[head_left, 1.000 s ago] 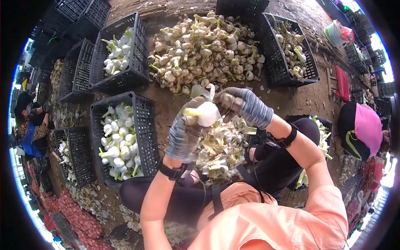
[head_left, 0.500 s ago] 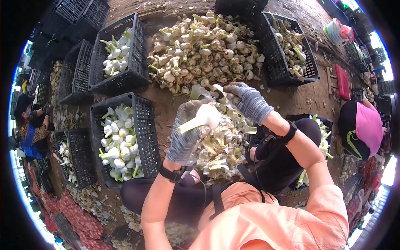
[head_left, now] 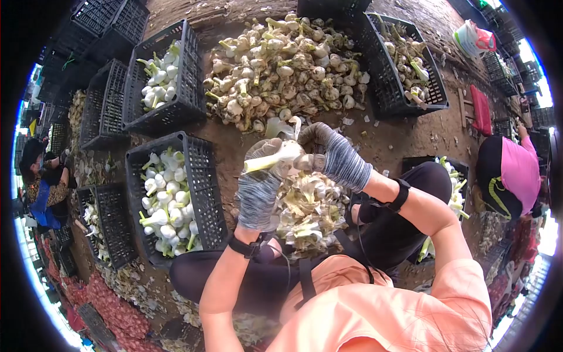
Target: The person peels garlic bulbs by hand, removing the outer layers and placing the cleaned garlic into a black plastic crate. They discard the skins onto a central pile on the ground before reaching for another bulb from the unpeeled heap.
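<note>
My left hand (head_left: pixel 260 186), in a grey glove, is closed around a white garlic bulb (head_left: pixel 288 152). The bulb's trimmed pale-green stem (head_left: pixel 258 163) points left across the glove. My right hand (head_left: pixel 335 154), gloved in grey with dirty fingertips, presses its thumb and bent fingers against the bulb's right side. A curled strip of peel (head_left: pixel 296 125) sticks up beside the right fingers; whether they pinch it is hard to see. Below both hands, between my legs, lies a heap of peeled-off garlic skins (head_left: pixel 311 208).
Ahead spreads a large pile of unpeeled garlic (head_left: pixel 287 70). Black crates of clean white garlic stand at the left (head_left: pixel 190 202) and upper left (head_left: pixel 179 88). A crate of rough garlic (head_left: pixel 404 97) is at upper right. Two other people (head_left: pixel 509 176) work at the sides.
My right hand has moved left and down, its fingers now against the bulb. The bulb has shifted slightly left and up, its stem lying more level.
</note>
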The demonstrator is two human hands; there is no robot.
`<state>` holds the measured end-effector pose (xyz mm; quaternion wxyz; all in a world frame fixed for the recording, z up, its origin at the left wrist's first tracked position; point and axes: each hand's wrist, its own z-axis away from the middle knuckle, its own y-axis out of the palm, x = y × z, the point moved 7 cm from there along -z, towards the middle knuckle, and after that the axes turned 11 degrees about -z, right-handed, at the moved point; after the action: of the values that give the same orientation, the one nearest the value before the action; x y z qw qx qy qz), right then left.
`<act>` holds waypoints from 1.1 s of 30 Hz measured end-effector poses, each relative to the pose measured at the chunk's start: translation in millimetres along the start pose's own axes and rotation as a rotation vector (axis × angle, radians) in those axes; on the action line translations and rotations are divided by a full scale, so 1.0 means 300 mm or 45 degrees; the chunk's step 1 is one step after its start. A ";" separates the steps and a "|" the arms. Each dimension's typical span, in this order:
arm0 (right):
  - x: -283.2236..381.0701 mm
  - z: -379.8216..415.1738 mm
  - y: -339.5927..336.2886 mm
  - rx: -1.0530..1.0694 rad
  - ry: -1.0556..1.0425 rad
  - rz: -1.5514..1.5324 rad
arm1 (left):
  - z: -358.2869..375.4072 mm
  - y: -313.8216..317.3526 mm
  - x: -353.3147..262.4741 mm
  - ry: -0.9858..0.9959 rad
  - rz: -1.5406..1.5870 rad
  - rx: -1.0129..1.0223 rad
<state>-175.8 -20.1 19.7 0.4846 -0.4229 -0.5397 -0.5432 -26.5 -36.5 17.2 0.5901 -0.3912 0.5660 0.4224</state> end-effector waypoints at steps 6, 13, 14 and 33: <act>0.023 0.007 -0.012 0.064 0.398 -0.279 | 0.009 0.002 0.021 -0.176 0.350 0.049; 0.002 0.012 -0.007 0.015 0.386 -0.003 | 0.010 0.000 0.042 -0.125 0.237 0.063; -0.017 0.012 -0.019 0.008 0.387 -0.004 | 0.011 0.004 0.043 -0.127 0.237 0.069; -0.006 -0.008 -0.139 -0.157 0.355 0.288 | 0.011 -0.014 -0.012 0.048 0.196 -0.007</act>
<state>-216.2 -24.6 10.4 0.5857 -0.4304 -0.3822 -0.5706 -21.5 -35.0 20.7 0.5441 -0.3561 0.6044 0.4604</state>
